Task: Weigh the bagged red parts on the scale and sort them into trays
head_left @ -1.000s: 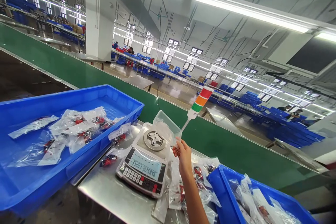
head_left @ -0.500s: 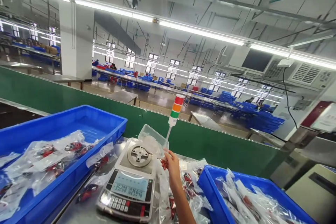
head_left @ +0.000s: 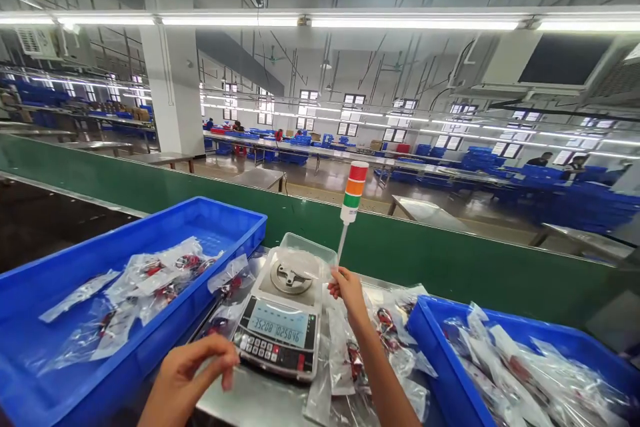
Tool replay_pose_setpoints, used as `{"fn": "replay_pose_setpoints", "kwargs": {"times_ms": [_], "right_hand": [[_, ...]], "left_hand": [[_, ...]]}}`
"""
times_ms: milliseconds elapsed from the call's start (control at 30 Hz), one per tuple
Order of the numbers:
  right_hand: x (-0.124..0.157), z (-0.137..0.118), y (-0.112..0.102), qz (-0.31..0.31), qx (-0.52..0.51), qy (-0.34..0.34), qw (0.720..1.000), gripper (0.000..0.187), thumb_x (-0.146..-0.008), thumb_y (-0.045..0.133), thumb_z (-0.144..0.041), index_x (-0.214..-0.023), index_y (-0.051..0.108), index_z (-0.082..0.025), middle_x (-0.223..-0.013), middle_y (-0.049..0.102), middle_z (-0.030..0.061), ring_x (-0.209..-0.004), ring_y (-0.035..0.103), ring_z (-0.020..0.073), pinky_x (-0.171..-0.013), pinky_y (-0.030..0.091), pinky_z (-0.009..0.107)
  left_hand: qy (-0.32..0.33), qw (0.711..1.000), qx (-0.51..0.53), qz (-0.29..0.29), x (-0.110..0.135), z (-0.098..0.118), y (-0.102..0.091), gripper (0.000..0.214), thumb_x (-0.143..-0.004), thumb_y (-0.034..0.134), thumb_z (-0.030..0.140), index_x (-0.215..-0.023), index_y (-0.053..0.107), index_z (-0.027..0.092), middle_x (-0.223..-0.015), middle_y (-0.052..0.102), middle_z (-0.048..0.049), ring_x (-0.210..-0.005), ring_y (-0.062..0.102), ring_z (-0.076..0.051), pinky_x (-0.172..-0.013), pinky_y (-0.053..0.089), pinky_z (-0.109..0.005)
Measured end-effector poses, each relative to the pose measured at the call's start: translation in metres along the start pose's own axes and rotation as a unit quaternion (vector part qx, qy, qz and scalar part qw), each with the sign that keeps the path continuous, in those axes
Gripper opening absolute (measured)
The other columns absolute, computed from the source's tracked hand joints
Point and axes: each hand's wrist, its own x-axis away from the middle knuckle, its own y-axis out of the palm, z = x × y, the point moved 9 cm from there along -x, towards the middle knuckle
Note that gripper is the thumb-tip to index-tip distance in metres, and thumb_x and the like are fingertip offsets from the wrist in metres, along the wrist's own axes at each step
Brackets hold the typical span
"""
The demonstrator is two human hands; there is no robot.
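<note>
Thumb and fingers of the right hand (head_left: 346, 287) are drawn together at the right-hand corner of the clear cover (head_left: 307, 255) and appear to pinch its edge, though the contact is too small to be sure of. The cover sits over the rear of the scale (head_left: 283, 320), above the round metal plate (head_left: 290, 278), and how far it tilts is hard to judge. The step in hand looks like minding that cover around the plate; the next move seems to call for a light, steady touch at the corner, as a jolt could disturb the reading on the lit display (head_left: 277, 325). The right forearm comes up from below, to the right of the scale, the wrist nearly straight and the knuckles turned upward. The left hand (head_left: 190, 377) hovers off the scale's near left corner, short of the keypad (head_left: 257, 348), with nothing visible in it; its fingers curl loosely and its thumb stands a little below the forefinger. Farther out, bagged parts (head_left: 385, 340) lie on the bench right of the scale, near the right blue bin (head_left: 433, 353), which holds more bags. Left of the scale, a loose bag (head_left: 233, 280) lies beside the left blue bin (head_left: 150, 347), where others are heaped. Behind the scale's right rear corner rises a signal light (head_left: 354, 193) in red, orange and green.
</note>
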Motion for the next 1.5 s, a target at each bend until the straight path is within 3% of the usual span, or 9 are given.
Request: {"fn": "replay_pose_setpoints", "kwargs": {"times_ms": [133,367,567,767,1067,1167,1233,1333,1500], "right_hand": [[-0.007,0.014,0.025,-0.014,0.039,0.024,0.999,0.02,-0.096,0.067,-0.032,-0.088,0.064,-0.014,-0.053,0.056,-0.0093,-0.036,0.048,0.006,-0.037,0.038,0.017],[-0.013,0.031,0.033,-0.018,0.074,0.05,0.996,0.019,-0.1,0.062,-0.031,-0.096,0.064,-0.013,-0.063,0.06,-0.0075,-0.039,0.049,0.005,-0.039,0.041,0.016],[-0.009,0.036,0.032,-0.01,0.09,0.046,0.995,0.02,-0.097,0.066,-0.034,-0.097,0.065,-0.014,-0.057,0.06,-0.0079,-0.037,0.05,0.0071,-0.038,0.042,0.018],[0.002,0.03,0.024,0.011,0.098,0.011,0.995,0.038,-0.083,0.067,-0.049,-0.1,0.065,-0.015,-0.041,0.054,-0.0066,-0.034,0.052,0.0141,-0.034,0.037,0.021],[0.014,0.008,-0.002,0.04,0.134,-0.032,0.99,0.058,-0.074,0.06,-0.064,-0.106,0.06,-0.015,-0.047,0.058,-0.0049,-0.038,0.051,0.013,-0.037,0.037,0.022],[0.011,0.006,0.0,0.036,0.153,-0.033,0.987,0.057,-0.076,0.058,-0.061,-0.108,0.062,-0.014,-0.048,0.059,-0.0042,-0.039,0.051,0.0131,-0.038,0.038,0.022],[0.008,0.009,0.006,0.03,0.166,-0.03,0.985,0.054,-0.078,0.058,-0.057,-0.109,0.063,-0.013,-0.048,0.059,-0.004,-0.039,0.051,0.0132,-0.038,0.037,0.022],[0.003,0.014,0.016,0.027,0.185,-0.03,0.982,0.049,-0.08,0.059,-0.049,-0.111,0.067,-0.013,-0.045,0.056,-0.0056,-0.039,0.05,0.0132,-0.04,0.036,0.023],[0.002,0.016,0.025,0.026,0.199,-0.042,0.979,0.045,-0.079,0.056,-0.041,-0.112,0.07,-0.012,-0.046,0.055,-0.0059,-0.041,0.052,0.0146,-0.046,0.041,0.026]], "left_hand": [[-0.054,0.995,0.076,-0.025,-0.016,-0.021,0.005,0.06,-0.072,0.066,0.076,-0.049,0.063,0.021,-0.049,0.057,-0.0035,-0.057,0.061,-0.021,-0.057,0.052,-0.029],[-0.087,0.995,0.042,-0.011,-0.018,-0.042,-0.01,0.062,-0.069,0.063,0.082,-0.057,0.07,0.021,-0.049,0.058,-0.0026,-0.055,0.059,-0.021,-0.062,0.054,-0.03],[-0.11,0.988,0.091,0.064,-0.014,-0.05,-0.011,0.053,-0.068,0.07,0.075,-0.058,0.067,0.022,-0.049,0.055,0.0006,-0.059,0.057,-0.019,-0.062,0.048,-0.025],[-0.132,0.987,0.076,0.041,-0.02,-0.078,-0.013,0.057,-0.065,0.068,0.08,-0.061,0.068,0.023,-0.054,0.058,-0.0008,-0.065,0.06,-0.02,-0.067,0.051,-0.025],[-0.135,0.989,0.051,-0.017,-0.033,-0.094,-0.005,0.058,-0.07,0.064,0.08,-0.068,0.069,0.022,-0.054,0.062,-0.0006,-0.068,0.065,-0.021,-0.074,0.056,-0.026],[-0.115,0.993,0.025,0.002,-0.058,-0.094,0.003,0.058,-0.071,0.062,0.079,-0.076,0.072,0.021,-0.065,0.07,-0.0034,-0.072,0.07,-0.025,-0.077,0.058,-0.031],[-0.093,0.995,-0.002,0.017,-0.085,-0.092,0.014,0.06,-0.072,0.059,0.076,-0.091,0.073,0.021,-0.088,0.078,-0.0077,-0.087,0.073,-0.029,-0.086,0.059,-0.038],[-0.056,0.998,-0.026,0.008,-0.132,-0.091,0.044,0.066,-0.073,0.054,0.069,-0.112,0.069,0.018,-0.121,0.073,-0.0148,-0.113,0.069,-0.034,-0.104,0.05,-0.049],[-0.037,0.999,-0.012,-0.027,-0.174,-0.103,0.088,0.066,-0.075,0.049,0.061,-0.117,0.066,0.013,-0.123,0.072,-0.0194,-0.115,0.069,-0.033,-0.106,0.05,-0.048]]}}
